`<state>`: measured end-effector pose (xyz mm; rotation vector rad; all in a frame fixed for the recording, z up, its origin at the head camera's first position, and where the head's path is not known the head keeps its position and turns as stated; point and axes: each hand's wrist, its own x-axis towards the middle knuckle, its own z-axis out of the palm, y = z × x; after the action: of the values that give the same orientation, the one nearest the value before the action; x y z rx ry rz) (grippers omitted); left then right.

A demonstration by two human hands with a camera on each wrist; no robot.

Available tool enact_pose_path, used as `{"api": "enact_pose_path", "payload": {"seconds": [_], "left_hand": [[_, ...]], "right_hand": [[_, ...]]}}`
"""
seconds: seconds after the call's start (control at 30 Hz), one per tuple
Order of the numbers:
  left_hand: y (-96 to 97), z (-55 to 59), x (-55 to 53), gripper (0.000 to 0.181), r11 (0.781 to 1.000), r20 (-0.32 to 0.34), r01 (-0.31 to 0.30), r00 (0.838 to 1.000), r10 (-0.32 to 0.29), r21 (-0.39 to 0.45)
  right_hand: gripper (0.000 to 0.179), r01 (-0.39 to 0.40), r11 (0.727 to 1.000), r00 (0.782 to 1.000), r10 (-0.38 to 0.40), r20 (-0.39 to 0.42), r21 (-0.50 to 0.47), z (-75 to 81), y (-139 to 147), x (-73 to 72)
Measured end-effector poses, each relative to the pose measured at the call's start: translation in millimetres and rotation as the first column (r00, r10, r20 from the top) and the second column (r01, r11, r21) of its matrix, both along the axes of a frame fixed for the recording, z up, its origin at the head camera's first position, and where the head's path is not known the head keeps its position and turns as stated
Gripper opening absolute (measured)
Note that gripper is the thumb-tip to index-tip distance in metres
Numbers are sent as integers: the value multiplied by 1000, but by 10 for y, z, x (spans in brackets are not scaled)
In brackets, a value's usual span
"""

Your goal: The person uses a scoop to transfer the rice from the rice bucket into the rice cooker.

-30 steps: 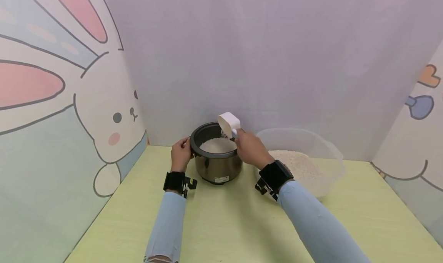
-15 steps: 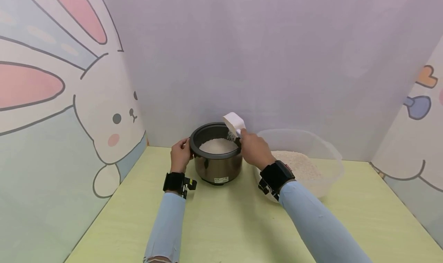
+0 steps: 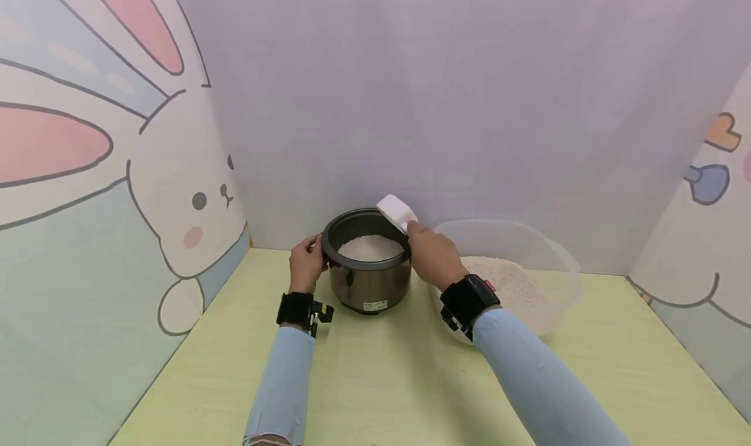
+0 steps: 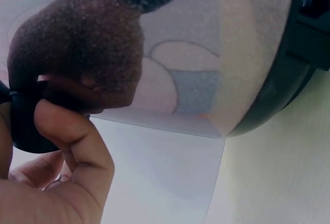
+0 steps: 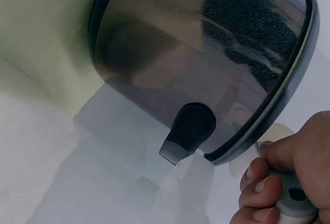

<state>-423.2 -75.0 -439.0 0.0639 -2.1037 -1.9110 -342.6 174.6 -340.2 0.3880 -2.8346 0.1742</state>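
Observation:
A rice cooker (image 3: 371, 286) with a shiny brown body and dark rim stands on the table, white rice (image 3: 369, 248) inside it. My left hand (image 3: 306, 265) grips its black side handle (image 4: 32, 123), thumb and fingers around it in the left wrist view. Over the cooker's right rim, my right hand (image 3: 435, 257) holds a white measuring scoop (image 3: 396, 211) by its handle, the cup tipped mouth-down toward the pot. In the right wrist view the fingers curl round the scoop's handle (image 5: 296, 198); the cup is partly hidden behind the rim.
Right of the cooker stands a clear plastic tub (image 3: 566, 289) with a heap of rice (image 3: 504, 282), partly behind my right forearm. A pale curtain (image 3: 446, 107) hangs close behind, and a rabbit-print panel (image 3: 176, 237) bounds the left of the yellow-green table (image 3: 364, 381).
The scoop has shifted slightly right and tipped further over. Grains seen falling from it earlier no longer show. My left hand has stayed on the cooker's handle.

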Motion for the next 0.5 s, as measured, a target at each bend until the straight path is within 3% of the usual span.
{"api": "enact_pose_path", "payload": {"seconds": [0.3, 0.4, 0.5], "left_hand": [[7, 4, -4, 35, 1000, 0, 4, 1000, -4, 0], [2, 6, 1, 35, 1000, 1, -3, 1000, 3, -13], [-4, 12, 8, 35, 1000, 0, -2, 1000, 2, -11]], "right_hand": [[48, -17, 997, 999, 21, -50, 78, -37, 18, 53], [45, -30, 998, 998, 33, -54, 57, -36, 32, 59], [42, -34, 999, 999, 33, -36, -22, -36, 72, 53]]}}
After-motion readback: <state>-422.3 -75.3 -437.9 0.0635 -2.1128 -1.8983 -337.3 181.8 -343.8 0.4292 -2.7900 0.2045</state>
